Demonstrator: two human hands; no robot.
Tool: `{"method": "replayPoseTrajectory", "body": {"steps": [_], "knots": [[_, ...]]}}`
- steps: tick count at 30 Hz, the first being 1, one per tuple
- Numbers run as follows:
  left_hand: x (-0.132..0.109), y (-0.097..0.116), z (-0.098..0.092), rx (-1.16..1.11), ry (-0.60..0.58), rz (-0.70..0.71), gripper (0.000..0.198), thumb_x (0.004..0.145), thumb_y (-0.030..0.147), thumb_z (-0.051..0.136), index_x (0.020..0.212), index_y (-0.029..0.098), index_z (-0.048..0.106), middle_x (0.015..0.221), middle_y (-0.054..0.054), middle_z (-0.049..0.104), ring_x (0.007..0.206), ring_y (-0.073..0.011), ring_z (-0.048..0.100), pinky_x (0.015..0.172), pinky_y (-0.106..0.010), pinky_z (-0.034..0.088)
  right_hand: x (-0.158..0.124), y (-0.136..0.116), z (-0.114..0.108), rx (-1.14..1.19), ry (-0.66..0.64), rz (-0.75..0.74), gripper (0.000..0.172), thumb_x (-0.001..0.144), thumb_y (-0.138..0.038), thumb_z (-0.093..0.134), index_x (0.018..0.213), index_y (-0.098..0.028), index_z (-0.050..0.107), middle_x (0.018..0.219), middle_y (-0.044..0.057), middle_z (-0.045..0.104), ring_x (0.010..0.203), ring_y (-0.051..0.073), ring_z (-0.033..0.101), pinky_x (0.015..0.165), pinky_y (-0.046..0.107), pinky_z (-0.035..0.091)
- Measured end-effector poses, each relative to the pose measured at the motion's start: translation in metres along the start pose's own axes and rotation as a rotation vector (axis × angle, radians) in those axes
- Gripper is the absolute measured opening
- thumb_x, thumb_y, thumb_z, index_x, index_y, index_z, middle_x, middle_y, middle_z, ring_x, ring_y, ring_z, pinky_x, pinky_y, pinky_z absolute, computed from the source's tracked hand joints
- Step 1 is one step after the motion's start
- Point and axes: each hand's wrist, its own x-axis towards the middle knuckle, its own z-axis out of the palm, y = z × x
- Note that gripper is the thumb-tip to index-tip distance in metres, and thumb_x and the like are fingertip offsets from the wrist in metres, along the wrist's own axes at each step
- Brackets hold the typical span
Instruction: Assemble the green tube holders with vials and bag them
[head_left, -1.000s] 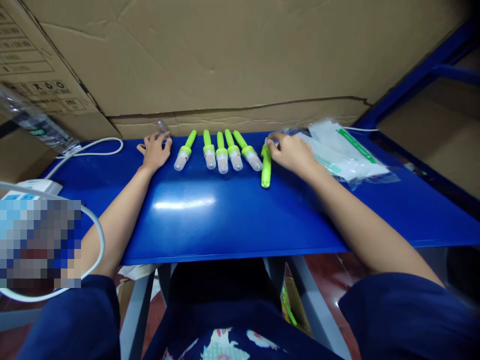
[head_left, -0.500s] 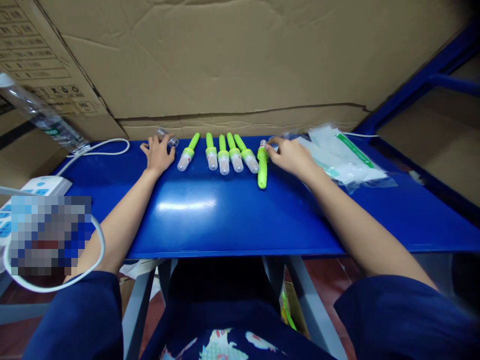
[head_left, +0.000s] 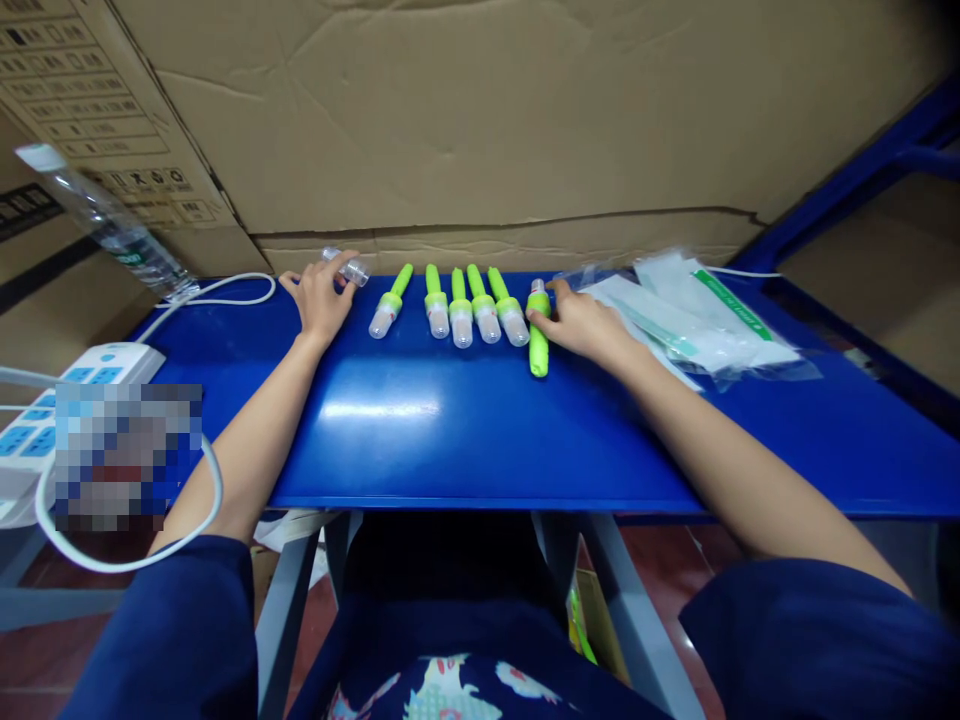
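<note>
Several green pens with clear caps lie in a row at the far side of the blue table. My left hand rests left of the row, its fingertips pinching a loose clear cap. My right hand lies at the right end of the row, fingers curled round the upper part of an uncapped green pen that lies on the table pointing toward me.
Clear plastic bags with white and green contents lie right of my right hand. A white power strip with a white cable sits at the left. A plastic bottle leans against the cardboard boxes behind the table.
My left hand has lifted the clear cap up to its fingertips and turned it toward the row. My right hand has shifted along the uncapped pen, which turned slightly on the table.
</note>
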Motion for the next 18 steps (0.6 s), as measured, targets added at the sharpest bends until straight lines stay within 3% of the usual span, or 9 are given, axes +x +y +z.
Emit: {"method": "replayPoseTrajectory", "body": {"steps": [3,6,9,13,18], "knots": [[0.002,-0.0006,0.0003,-0.014,0.037,-0.004,0.044,0.1,0.053,0.057,0.134,0.029,0.071,0.094,-0.008,0.079,0.115,-0.0379,0.068,0.118,-0.066,0.027,0.0038,0.0032,0.0066,0.019,0.027,0.003,0.071,0.099,-0.059,0.05,0.151,-0.009,0.051,0.128,0.028,0.074,0.115,0.047,0.071,0.092,0.057,0.056],[0.003,0.0005,-0.0007,0.012,0.061,-0.008,0.046,0.1,0.063,0.055,0.112,0.024,0.075,0.086,-0.01,0.076,0.115,-0.0391,0.068,0.118,-0.067,0.028,0.007,0.0053,0.0104,0.029,0.017,0.023,0.07,0.098,-0.062,0.053,0.145,-0.01,0.056,0.127,0.028,0.073,0.114,0.045,0.071,0.092,0.055,0.057],[0.003,0.0022,-0.0019,0.021,0.081,0.001,0.05,0.099,0.068,0.056,0.105,0.021,0.073,0.105,-0.014,0.076,0.124,-0.0416,0.064,0.118,-0.067,0.03,0.0089,0.0048,0.0108,0.045,-0.024,0.027,0.06,0.099,-0.058,0.054,0.135,-0.011,0.063,0.128,0.027,0.073,0.115,0.045,0.071,0.091,0.053,0.057],[0.0025,0.0033,-0.0013,0.016,0.077,0.009,0.054,0.1,0.07,0.052,0.119,0.022,0.068,0.135,-0.017,0.066,0.139,-0.043,0.055,0.119,-0.063,0.031,0.009,0.0004,0.0084,0.065,-0.03,-0.001,0.047,0.101,-0.04,0.054,0.132,-0.006,0.065,0.123,0.027,0.075,0.117,0.042,0.072,0.095,0.047,0.056],[0.0022,0.0035,0.001,-0.023,0.106,0.043,0.055,0.102,0.071,0.049,0.125,0.022,0.062,0.131,-0.015,0.07,0.135,-0.0395,0.061,0.117,-0.058,0.036,0.0106,0.0005,0.0071,0.071,-0.009,-0.003,0.047,0.099,-0.032,0.056,0.133,-0.002,0.065,0.123,0.028,0.075,0.12,0.043,0.072,0.099,0.047,0.055]]}}
